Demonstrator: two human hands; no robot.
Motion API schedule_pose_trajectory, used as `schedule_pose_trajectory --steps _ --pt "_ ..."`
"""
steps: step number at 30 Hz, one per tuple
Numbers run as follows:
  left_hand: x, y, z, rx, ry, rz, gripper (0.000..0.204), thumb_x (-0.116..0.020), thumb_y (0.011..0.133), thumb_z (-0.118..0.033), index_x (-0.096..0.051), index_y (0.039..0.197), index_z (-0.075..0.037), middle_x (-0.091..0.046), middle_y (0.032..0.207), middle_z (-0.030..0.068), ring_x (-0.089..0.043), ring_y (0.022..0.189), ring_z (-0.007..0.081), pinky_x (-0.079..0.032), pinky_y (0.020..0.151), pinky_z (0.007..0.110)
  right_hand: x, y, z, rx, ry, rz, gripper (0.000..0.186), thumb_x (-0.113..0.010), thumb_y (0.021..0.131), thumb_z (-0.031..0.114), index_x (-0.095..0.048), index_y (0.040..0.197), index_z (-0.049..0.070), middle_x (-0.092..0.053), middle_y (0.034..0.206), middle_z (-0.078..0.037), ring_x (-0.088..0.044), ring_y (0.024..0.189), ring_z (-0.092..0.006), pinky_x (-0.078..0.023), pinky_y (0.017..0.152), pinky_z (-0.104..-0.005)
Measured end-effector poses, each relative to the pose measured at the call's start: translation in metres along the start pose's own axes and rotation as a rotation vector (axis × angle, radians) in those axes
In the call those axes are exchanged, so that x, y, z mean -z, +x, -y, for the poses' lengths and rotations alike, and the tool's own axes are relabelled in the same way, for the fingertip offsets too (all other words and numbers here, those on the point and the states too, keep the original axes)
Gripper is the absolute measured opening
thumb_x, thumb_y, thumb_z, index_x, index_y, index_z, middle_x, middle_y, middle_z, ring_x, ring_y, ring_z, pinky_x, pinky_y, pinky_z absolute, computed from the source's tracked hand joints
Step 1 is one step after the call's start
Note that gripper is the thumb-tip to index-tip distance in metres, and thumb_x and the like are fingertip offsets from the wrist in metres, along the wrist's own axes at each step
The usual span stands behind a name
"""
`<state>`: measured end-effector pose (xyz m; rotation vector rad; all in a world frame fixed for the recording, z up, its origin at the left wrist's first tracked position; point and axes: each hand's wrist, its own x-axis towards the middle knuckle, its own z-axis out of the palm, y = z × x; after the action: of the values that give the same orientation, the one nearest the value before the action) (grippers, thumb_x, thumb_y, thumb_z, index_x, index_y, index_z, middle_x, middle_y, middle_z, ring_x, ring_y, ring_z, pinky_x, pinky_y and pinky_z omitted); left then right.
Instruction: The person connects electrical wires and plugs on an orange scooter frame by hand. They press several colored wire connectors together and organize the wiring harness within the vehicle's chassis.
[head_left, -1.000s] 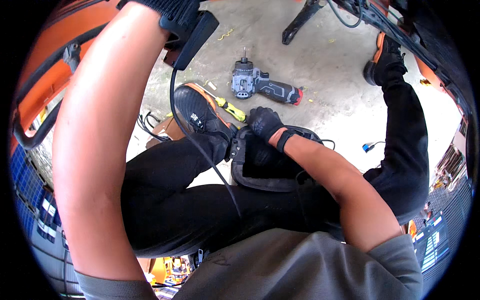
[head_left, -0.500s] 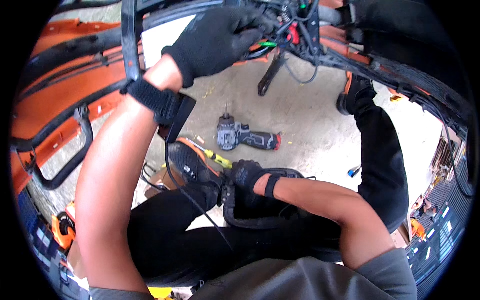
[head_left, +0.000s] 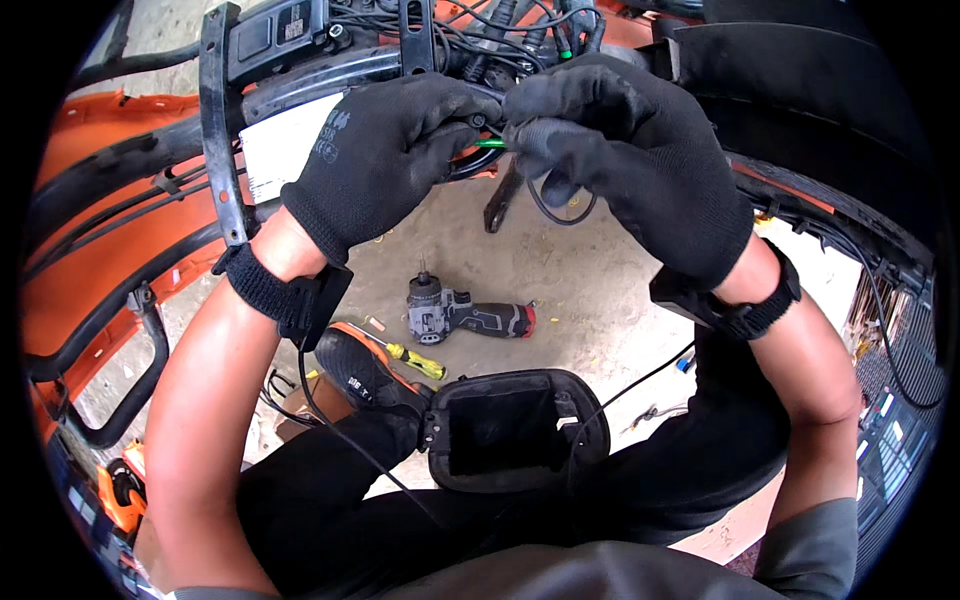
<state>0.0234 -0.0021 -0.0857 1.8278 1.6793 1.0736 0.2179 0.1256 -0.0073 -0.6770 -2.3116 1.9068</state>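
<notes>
My left hand [head_left: 375, 160], in a black knit glove, is closed with thumb and fingertips pinched at a short green wire [head_left: 490, 143] and the black cable beside it. From the other side my right hand [head_left: 655, 165], gloved alike, is closed on the green wire's right end. That end is hidden by the fingers. A thin black cable loop [head_left: 562, 215] hangs below the right fingers. Behind both hands runs a bundle of black wires [head_left: 490, 45] on a black metal frame [head_left: 222, 130].
On the floor lie a grey-black cordless drill [head_left: 470, 312] and a yellow-handled screwdriver [head_left: 418, 360]. A black open bin [head_left: 597, 425] stands between my legs. Orange body panels [head_left: 120, 140] and black tubing [head_left: 115, 415] are at the left, a curved black part [head_left: 790, 90] at the right.
My right hand has risen from beside the black bin and screwdriver up to the green wire, meeting my left hand. My left hand stays at the wires. The view has shifted slightly.
</notes>
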Motion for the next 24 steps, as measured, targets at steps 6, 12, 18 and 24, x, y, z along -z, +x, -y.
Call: schedule_pose_trajectory --steps 6,12,18,24 --pt "-0.006 -0.001 0.004 -0.014 0.028 -0.083 0.024 -0.068 0.087 -0.010 -0.071 0.110 -0.005 -0.070 0.094 0.0157 -0.068 0.080 0.0318 -0.054 0.073 0.037 -0.010 0.012 -0.022 0.009 -0.120 -0.094 0.025 -0.064 0.096 0.010 -0.066 0.118 0.001 -0.071 0.098 -0.006 -0.066 0.082 -0.0100 -0.054 0.073 -0.0246" --pt "-0.004 -0.002 0.005 0.010 0.042 -0.029 0.022 -0.066 0.090 -0.013 -0.068 0.109 -0.002 -0.070 0.100 0.0155 -0.068 0.088 0.0318 -0.054 0.079 0.036 -0.012 0.015 -0.026 0.078 -0.279 -0.122 0.021 -0.067 0.093 0.007 -0.068 0.114 0.001 -0.071 0.097 -0.006 -0.066 0.083 -0.0085 -0.054 0.074 -0.0243" --pt "-0.007 -0.001 0.005 0.016 0.059 -0.078 0.023 -0.071 0.086 -0.013 -0.073 0.108 -0.007 -0.072 0.093 0.0146 -0.069 0.077 0.0318 -0.055 0.073 0.038 -0.013 0.015 -0.031 0.159 -0.361 -0.154 0.022 -0.069 0.092 0.007 -0.069 0.114 0.002 -0.072 0.097 -0.006 -0.066 0.083 -0.0085 -0.055 0.072 -0.0239" --pt "-0.005 -0.002 0.005 0.019 0.063 -0.032 0.022 -0.068 0.090 -0.015 -0.068 0.108 -0.003 -0.070 0.100 0.0149 -0.069 0.090 0.0320 -0.054 0.081 0.037 -0.013 0.016 -0.030 0.151 -0.362 -0.147 0.024 -0.070 0.092 0.008 -0.069 0.116 0.002 -0.072 0.099 -0.007 -0.067 0.083 -0.0089 -0.055 0.072 -0.0239"
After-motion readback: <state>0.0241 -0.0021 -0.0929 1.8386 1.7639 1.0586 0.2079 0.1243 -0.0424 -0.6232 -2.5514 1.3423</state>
